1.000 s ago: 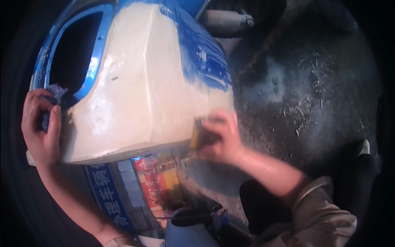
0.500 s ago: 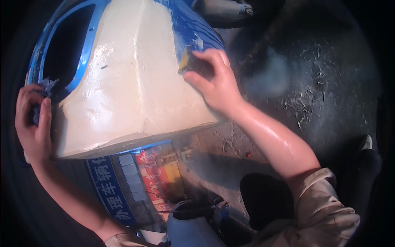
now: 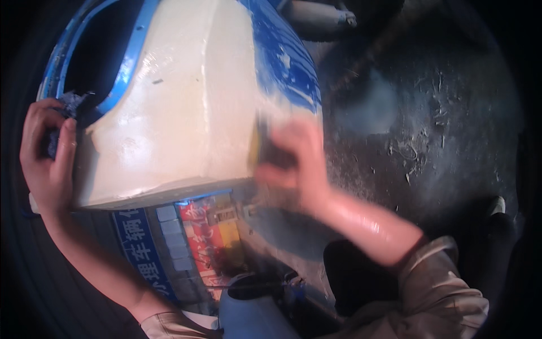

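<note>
A wet, glossy cream-coloured vehicle body panel [image 3: 175, 124] spans the upper left, with blue paint [image 3: 282, 56] along its right side. My right hand [image 3: 305, 155], blurred by motion, grips a yellow-and-dark sponge block [image 3: 256, 148] against the panel's lower right part. Its fingers wrap the block's far side, so its full shape is hidden. At the panel's left edge, below the blue-framed window opening [image 3: 96, 51], my left hand [image 3: 48, 152] is closed around a crumpled dark grey-blue cloth [image 3: 73, 103].
Below the panel's near edge are a blue sign [image 3: 140, 248], a red and yellow board [image 3: 206, 243] and a pale rounded container [image 3: 254, 313]. Dark, wet, scuffed floor [image 3: 418, 124] lies to the right. A pale cylindrical thing [image 3: 319, 14] is at the top.
My right hand has swept the sponge block down the panel toward its near edge. The left hand keeps its place with the cloth. The view has shifted slightly.
</note>
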`<control>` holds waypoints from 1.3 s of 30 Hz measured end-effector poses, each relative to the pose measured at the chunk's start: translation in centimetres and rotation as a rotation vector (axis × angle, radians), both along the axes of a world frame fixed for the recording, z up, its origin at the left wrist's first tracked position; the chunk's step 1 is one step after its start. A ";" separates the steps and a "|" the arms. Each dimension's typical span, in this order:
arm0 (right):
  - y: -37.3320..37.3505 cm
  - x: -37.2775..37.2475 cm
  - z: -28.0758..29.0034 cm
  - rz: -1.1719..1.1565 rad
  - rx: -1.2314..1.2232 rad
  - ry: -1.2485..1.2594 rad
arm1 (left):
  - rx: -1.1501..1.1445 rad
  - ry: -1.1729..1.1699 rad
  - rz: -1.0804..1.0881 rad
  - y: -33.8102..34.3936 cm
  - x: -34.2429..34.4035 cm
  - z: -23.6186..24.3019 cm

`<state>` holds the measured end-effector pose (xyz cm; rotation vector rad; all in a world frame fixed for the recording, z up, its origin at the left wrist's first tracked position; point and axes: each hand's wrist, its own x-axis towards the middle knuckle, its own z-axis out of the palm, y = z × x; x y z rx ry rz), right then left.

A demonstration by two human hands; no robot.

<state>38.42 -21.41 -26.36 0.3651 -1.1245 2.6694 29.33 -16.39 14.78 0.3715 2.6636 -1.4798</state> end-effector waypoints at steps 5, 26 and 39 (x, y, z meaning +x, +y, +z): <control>0.4 -2.8 -0.6 0.036 -0.003 0.105 | -0.023 -0.011 -0.033 -0.3 -0.4 -0.1; 1.7 -3.3 2.0 -0.028 0.045 0.081 | -0.025 0.035 -0.054 -0.1 -0.1 -0.3; 0.9 -9.1 2.6 0.011 0.051 -0.059 | 0.044 0.017 -0.058 -1.5 -0.6 -1.2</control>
